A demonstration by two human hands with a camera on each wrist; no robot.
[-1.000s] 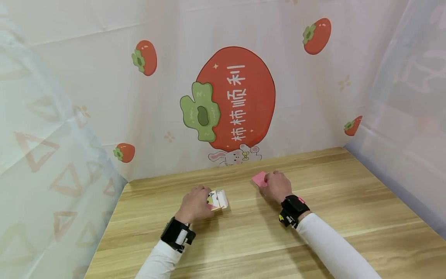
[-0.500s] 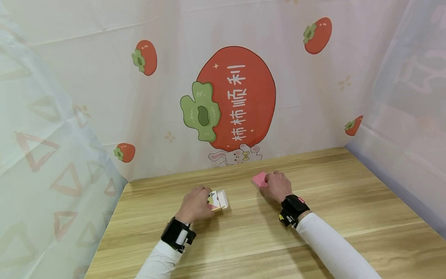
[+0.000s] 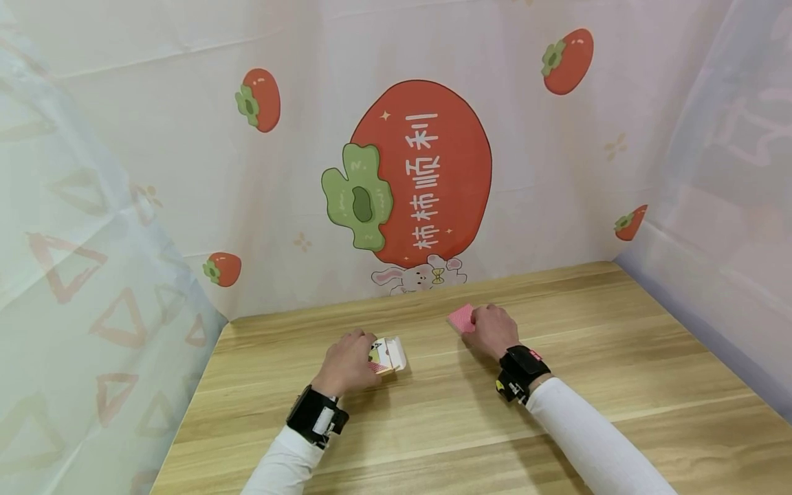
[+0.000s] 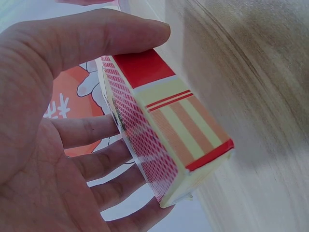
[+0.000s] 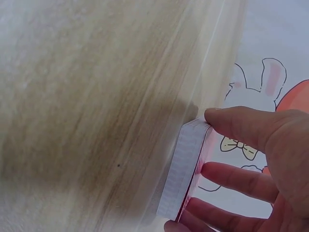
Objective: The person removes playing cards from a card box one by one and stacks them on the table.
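Observation:
My left hand point(image 3: 348, 361) grips a playing-card box point(image 3: 391, 353) low over the table. In the left wrist view the box point(image 4: 174, 116) shows a red and striped side and a red-patterned face; the thumb lies over one edge and the fingers run along the other side. The box's white end flap stands out to the right in the head view. My right hand point(image 3: 493, 330) holds a deck of playing cards point(image 3: 460, 317) with red-patterned backs. From the right wrist, the deck's white edges point(image 5: 181, 169) are visible close over the table, the thumb at one end and fingers at the back and far end.
The wood-grain table point(image 3: 421, 426) meets a hanging cloth point(image 3: 297, 172) printed with persimmons and a rabbit at its back edge. More pale cloth hangs at both sides. Each wrist wears a black strapped camera point(image 3: 522, 371).

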